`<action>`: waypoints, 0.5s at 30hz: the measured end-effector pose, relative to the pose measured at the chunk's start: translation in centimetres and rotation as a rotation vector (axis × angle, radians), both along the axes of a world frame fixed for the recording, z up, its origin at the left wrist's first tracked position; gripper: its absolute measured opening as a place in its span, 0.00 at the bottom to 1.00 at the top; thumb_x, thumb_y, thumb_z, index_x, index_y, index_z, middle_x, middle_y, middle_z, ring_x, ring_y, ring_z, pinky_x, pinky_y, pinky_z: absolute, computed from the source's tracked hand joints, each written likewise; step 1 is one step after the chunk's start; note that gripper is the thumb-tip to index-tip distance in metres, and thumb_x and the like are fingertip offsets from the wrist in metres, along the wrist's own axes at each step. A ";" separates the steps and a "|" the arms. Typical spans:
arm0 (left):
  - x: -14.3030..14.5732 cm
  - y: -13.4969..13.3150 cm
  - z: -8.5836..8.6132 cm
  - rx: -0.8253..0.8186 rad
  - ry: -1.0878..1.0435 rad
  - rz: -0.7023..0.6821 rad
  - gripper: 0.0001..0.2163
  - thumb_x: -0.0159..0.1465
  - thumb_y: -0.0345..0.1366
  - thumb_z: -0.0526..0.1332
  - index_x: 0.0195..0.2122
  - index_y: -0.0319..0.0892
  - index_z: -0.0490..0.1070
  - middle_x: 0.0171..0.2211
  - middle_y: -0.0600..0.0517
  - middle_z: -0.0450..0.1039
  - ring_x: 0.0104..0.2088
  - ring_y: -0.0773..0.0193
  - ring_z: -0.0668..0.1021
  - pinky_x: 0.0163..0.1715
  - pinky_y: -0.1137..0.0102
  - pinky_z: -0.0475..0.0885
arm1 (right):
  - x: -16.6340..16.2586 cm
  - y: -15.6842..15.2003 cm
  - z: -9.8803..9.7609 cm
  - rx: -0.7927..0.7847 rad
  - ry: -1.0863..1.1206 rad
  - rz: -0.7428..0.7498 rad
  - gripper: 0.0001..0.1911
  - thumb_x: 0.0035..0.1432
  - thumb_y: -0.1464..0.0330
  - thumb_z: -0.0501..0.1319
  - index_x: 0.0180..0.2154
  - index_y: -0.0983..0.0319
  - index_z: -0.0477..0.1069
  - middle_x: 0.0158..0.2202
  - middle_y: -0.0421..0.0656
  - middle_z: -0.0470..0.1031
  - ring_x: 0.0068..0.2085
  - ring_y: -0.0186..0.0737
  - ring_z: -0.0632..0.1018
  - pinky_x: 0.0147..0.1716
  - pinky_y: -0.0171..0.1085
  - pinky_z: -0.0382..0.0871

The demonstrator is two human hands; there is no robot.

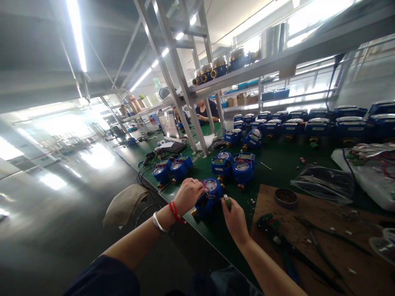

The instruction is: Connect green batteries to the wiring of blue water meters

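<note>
A blue water meter (211,187) with a round clear dial and an open side compartment lies near the table's front edge. My left hand (189,195) is over its left side, fingertips pinched together at the thin coloured wires (210,195) of the meter. My fingers partly hide what they grip there. To the meter's right, my right hand (235,218) is closed around a small green cylinder with a white end (227,202), held close to the meter body.
Other open blue meters (243,170) stand behind, with rows of meters (319,126) farther back. Cutters (277,238), pliers (321,242) and a round tin (286,198) lie on a brown board (265,197). Plastic bags (324,183) are at right. A metal post (185,90) rises behind; a co-worker (207,110) sits beyond.
</note>
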State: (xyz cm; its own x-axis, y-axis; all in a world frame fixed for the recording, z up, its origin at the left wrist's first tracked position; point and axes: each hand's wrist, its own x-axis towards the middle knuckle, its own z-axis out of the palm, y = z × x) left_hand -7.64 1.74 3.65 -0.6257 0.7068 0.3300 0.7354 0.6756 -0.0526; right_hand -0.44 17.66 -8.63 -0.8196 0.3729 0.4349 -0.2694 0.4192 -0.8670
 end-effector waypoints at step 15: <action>-0.2 -0.1 0.3 0.048 -0.094 -0.061 0.11 0.67 0.39 0.53 0.37 0.42 0.74 0.31 0.49 0.76 0.36 0.61 0.76 0.41 0.66 0.66 | -0.1 -0.3 -0.6 0.010 -0.017 0.012 0.19 0.65 0.58 0.49 0.38 0.62 0.73 0.37 0.49 0.78 0.38 0.44 0.78 0.39 0.39 0.68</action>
State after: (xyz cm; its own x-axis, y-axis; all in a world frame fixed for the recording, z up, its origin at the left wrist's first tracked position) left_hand -7.83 1.64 3.90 -0.6117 0.7293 0.3064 0.7754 0.6296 0.0494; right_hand -0.56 17.34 -9.19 -0.8311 0.3588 0.4248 -0.2600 0.4246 -0.8673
